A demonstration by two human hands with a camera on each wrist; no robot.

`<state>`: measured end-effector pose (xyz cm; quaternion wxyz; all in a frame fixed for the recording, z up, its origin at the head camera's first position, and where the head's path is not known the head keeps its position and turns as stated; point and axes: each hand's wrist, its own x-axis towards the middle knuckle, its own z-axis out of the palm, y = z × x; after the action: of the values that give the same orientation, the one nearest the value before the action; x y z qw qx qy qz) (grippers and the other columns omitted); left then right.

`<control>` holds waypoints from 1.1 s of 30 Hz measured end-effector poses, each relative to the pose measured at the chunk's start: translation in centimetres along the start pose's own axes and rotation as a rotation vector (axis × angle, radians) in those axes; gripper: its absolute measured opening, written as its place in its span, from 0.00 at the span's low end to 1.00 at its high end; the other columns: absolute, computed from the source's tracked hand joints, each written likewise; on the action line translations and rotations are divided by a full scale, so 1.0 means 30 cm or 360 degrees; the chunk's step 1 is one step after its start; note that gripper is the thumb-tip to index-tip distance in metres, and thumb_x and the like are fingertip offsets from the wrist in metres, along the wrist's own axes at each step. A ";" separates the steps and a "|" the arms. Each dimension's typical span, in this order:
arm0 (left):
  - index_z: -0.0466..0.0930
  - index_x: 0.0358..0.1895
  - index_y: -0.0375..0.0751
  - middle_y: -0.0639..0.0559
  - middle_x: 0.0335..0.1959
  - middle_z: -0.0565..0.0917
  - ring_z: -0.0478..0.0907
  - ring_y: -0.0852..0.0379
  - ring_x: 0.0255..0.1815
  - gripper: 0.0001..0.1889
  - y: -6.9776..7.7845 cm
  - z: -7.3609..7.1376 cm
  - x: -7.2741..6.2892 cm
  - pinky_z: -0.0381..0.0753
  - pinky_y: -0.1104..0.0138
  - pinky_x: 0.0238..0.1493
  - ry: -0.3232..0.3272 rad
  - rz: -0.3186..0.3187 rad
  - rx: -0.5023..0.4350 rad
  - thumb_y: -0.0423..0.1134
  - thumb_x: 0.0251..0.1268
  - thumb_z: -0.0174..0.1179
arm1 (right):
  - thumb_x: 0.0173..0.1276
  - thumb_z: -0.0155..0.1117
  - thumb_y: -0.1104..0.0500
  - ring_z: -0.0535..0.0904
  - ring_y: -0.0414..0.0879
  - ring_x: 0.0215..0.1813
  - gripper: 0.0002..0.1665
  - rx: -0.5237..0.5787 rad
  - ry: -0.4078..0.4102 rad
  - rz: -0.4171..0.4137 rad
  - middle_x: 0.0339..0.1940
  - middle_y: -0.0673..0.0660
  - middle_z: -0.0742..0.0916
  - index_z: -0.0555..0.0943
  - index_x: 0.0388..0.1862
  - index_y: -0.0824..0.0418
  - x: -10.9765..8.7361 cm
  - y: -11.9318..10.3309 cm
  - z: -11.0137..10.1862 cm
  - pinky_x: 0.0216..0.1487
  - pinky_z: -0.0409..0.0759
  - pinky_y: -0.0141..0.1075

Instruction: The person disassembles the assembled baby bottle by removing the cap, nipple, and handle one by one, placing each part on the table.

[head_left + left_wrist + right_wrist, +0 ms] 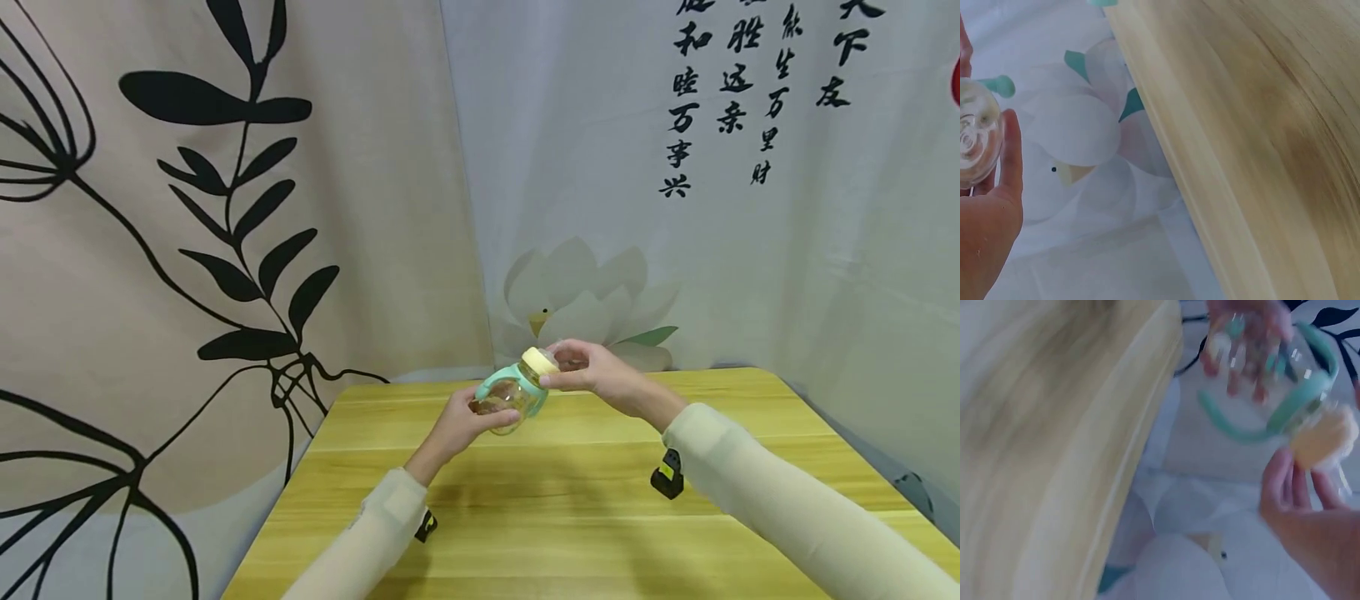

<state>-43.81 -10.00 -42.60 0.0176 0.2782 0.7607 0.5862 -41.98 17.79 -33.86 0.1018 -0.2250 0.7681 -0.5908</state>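
Note:
A clear baby bottle (501,395) with mint-green handles is held tilted above the far part of the table. Around its body curl the fingers and thumb of my left hand (459,427). My right hand (596,375) pinches the pale yellow collar (537,362) at the bottle's upper end, where a transparent cover is partly hidden by the fingers. In the left wrist view, the round clear bottom of the bottle (977,134) faces the camera. The right wrist view, somewhat blurred, shows the green handle (1300,400) between both hands and the yellow collar (1324,439) at my right fingertips.
Below the hands lies a light wood-grain table (540,508). Behind its far edge hangs a cloth backdrop (390,183) with black plant drawings, a pale lotus and dark characters. Black wrist devices (667,475) hang under the sleeves.

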 end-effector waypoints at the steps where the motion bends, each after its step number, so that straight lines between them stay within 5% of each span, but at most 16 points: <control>1: 0.87 0.59 0.44 0.41 0.52 0.89 0.88 0.52 0.49 0.21 -0.002 0.001 -0.001 0.88 0.59 0.48 0.0019 0.0003 0.0002 0.47 0.67 0.75 | 0.73 0.72 0.57 0.78 0.58 0.68 0.33 0.0053 0.0037 0.0011 0.66 0.63 0.80 0.73 0.72 0.67 0.000 0.000 0.012 0.72 0.76 0.54; 8: 0.85 0.63 0.48 0.48 0.54 0.89 0.87 0.52 0.50 0.24 -0.013 0.019 0.005 0.89 0.60 0.48 0.0055 0.0052 0.0004 0.47 0.66 0.77 | 0.76 0.70 0.51 0.78 0.54 0.66 0.30 0.0217 0.0336 0.0015 0.63 0.61 0.81 0.75 0.68 0.67 0.011 -0.010 0.091 0.73 0.75 0.56; 18: 0.84 0.65 0.54 0.50 0.55 0.89 0.86 0.50 0.53 0.26 -0.011 0.021 -0.008 0.88 0.58 0.51 0.0088 0.0018 -0.0017 0.48 0.65 0.77 | 0.74 0.73 0.52 0.78 0.55 0.63 0.30 0.0117 0.0445 0.0005 0.62 0.63 0.81 0.75 0.66 0.64 0.012 -0.024 0.093 0.73 0.73 0.54; 25: 0.86 0.63 0.50 0.47 0.55 0.89 0.87 0.50 0.52 0.26 -0.016 0.009 -0.001 0.88 0.59 0.50 0.0106 0.0009 -0.0036 0.51 0.64 0.77 | 0.74 0.72 0.55 0.78 0.44 0.57 0.29 0.0185 0.0577 -0.0124 0.57 0.53 0.81 0.72 0.66 0.64 0.009 -0.114 0.013 0.65 0.77 0.40; 33: 0.85 0.66 0.54 0.48 0.55 0.89 0.86 0.50 0.52 0.26 -0.018 -0.006 -0.012 0.88 0.58 0.50 0.0169 0.0016 -0.0010 0.48 0.64 0.78 | 0.74 0.73 0.58 0.78 0.43 0.55 0.18 0.0217 0.0806 -0.0469 0.55 0.49 0.80 0.76 0.56 0.56 -0.018 -0.212 -0.107 0.56 0.82 0.26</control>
<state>-43.80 -10.41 -43.14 -0.0250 0.2506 0.7572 0.6027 -41.42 19.55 -26.95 -0.1649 -0.1722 0.6867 -0.6867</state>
